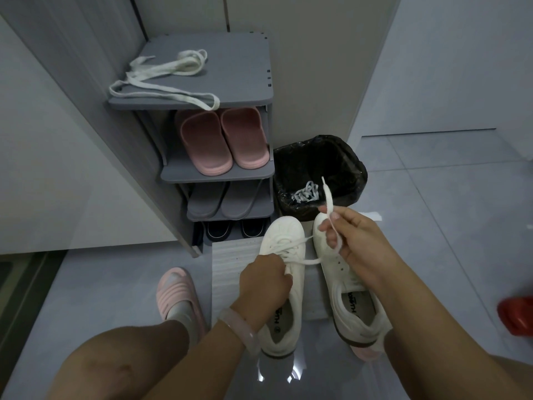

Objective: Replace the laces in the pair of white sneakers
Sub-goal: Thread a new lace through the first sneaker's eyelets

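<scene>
Two white sneakers stand side by side on the floor in front of me. The left sneaker [284,241] carries a white lace [328,197] threaded through its front eyelets. My left hand [264,280] grips that sneaker at its lacing area. My right hand [350,235] pinches the lace's free end, held up over the right sneaker [350,295], which shows bare eyelets. Another loose white lace [165,75] lies on top of the grey shoe rack [245,82].
Pink slippers [220,140], grey slippers and dark shoes fill the rack's lower shelves. A bin lined with a black bag [320,151] holds a crumpled lace beside the rack. A white mat [227,269] lies under the sneakers. My slippered foot [177,293] is left; a red object [516,316] right.
</scene>
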{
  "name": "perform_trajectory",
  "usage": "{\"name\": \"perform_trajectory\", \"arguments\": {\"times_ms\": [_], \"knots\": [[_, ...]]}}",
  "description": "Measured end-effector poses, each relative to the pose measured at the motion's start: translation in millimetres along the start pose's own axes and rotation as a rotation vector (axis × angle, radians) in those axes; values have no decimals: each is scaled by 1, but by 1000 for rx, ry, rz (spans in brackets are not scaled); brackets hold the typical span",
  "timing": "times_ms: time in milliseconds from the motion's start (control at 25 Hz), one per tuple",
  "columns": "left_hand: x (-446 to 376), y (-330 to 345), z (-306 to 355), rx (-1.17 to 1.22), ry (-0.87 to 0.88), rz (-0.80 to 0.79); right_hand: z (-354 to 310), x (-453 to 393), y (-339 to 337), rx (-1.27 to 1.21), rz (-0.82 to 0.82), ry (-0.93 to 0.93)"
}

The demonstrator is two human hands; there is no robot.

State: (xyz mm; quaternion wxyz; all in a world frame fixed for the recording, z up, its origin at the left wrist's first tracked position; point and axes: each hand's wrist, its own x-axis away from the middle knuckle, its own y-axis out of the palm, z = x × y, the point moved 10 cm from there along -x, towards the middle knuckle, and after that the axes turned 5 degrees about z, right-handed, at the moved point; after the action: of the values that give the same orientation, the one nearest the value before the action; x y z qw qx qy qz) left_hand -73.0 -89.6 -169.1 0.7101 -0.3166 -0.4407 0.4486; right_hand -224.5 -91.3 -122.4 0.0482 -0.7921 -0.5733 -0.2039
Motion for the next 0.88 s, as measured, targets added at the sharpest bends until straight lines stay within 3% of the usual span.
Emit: {"name": "perform_trajectory", "arguments": {"times_ms": [200, 480, 720, 880], "knots": [[-4, -12, 6, -102, 75, 80, 13, 2, 8, 13, -30, 97], [-12, -15, -4, -115, 56, 59, 15, 2, 0, 290, 0, 29], [-27, 6, -21, 117, 73, -67, 36, -1, 13, 820, -118, -86], [-27, 12, -22, 139, 114, -104, 49, 2, 24, 961, -215, -121]]}}
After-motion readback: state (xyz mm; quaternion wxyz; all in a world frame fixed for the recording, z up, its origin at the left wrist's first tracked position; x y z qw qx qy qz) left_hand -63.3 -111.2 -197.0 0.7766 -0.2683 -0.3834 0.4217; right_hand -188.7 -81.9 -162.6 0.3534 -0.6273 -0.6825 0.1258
